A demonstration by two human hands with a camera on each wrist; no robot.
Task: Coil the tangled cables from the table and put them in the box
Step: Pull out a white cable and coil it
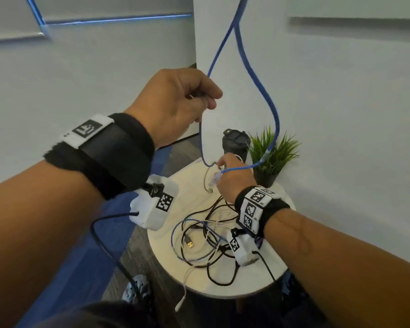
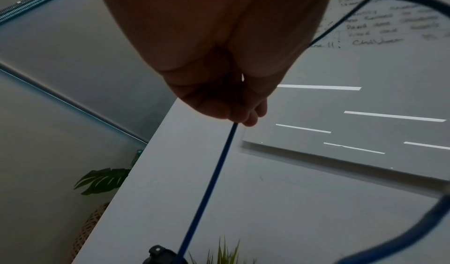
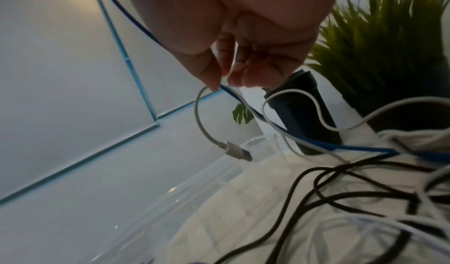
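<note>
My left hand (image 1: 204, 100) is raised well above the table and grips a blue cable (image 1: 258, 74); the left wrist view shows the blue cable (image 2: 207, 187) leaving the curled fingers (image 2: 243, 118) downward. The cable loops up out of the head view and comes down to my right hand (image 1: 223, 169), low over the table's far side. There the thumb and fingers (image 3: 212, 83) pinch the blue cable (image 3: 316, 143) together with a white USB cable (image 3: 199, 118), whose plug (image 3: 236, 150) dangles. A tangle of black, white and blue cables (image 1: 213, 237) lies on the table.
The round white table (image 1: 163, 256) also carries a black tumbler (image 1: 234, 143) and a potted green plant (image 1: 272, 150) at its far edge by the wall. A clear plastic box (image 3: 219, 181) stands at the table's left side. One white cable end (image 1: 182, 294) hangs over the front edge.
</note>
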